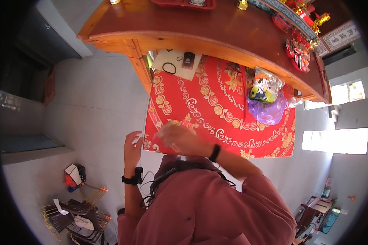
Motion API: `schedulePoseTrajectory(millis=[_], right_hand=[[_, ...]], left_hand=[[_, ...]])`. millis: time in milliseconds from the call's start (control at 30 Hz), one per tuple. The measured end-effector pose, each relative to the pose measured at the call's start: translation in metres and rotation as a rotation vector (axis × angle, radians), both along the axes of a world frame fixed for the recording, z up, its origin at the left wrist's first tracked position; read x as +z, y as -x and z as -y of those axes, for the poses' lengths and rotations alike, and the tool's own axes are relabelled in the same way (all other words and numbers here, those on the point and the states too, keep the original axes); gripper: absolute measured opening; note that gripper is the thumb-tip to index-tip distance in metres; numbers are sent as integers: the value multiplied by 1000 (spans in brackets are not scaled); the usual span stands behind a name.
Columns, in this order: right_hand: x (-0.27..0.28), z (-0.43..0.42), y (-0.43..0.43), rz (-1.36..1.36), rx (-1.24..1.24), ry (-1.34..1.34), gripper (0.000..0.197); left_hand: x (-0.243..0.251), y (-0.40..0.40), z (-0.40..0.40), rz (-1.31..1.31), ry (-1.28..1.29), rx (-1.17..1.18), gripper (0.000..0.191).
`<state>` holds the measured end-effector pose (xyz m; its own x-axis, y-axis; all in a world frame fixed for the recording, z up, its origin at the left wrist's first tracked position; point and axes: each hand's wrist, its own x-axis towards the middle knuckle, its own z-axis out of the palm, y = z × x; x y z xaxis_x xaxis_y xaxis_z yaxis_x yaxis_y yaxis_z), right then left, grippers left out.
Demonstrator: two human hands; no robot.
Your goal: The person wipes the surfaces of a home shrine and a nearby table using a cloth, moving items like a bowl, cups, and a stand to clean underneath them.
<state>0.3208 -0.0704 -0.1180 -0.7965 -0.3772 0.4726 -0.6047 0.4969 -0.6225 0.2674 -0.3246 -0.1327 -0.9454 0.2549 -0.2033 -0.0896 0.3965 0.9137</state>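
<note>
My left hand (133,147) is raised beside the near left corner of a table covered with a red floral tablecloth (214,128). Its fingers are curled around something small, pale and translucent that I cannot make out. Over the cloth near that corner, my right hand (179,137) is blurred, so what it holds, if anything, cannot be told; a faint clear streak shows at its fingertips. Toward the right of the cloth, a plastic packet with a cartoon cow (263,87) lies against a crumpled purple plastic bag (268,110).
A beige sheet (184,65) at the back left bears a black loop (169,68) and a dark card-like item (188,60). Behind rises a wooden altar-like table (202,27) with a red basket (184,4). Chairs with dark seats (79,208) stand at lower left.
</note>
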Motion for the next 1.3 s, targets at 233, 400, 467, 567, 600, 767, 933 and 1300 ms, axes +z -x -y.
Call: schedulePoseTrajectory(millis=[233, 400, 467, 567, 600, 767, 933, 1300], right_hand=[[-40, -177, -27, 131, -873, -232, 22], [-85, -42, -45, 222, -462, 18, 37], [-71, 26, -36, 253, 214, 335, 31], [-57, 76, -29, 216, 468, 177, 16], [-46, 77, -32, 144, 298, 113, 18], [-19, -5, -85, 229, -171, -47, 36], [-28, -122, -220, 453, -665, -246, 32], [58, -165, -149, 304, -868, -118, 32]], left_hand=[[-33, 0, -17, -78, 66, -216, 45], [-10, 5, -27, 381, -93, -52, 43], [-19, 8, -23, 347, -130, -22, 43], [-48, 17, -5, 234, -162, -53, 46], [-53, 17, 1, 323, -163, -83, 47], [-79, -5, 14, 415, -155, -155, 49], [-77, -8, 17, 410, -201, -150, 50], [-63, -9, 8, 495, -91, -81, 52]])
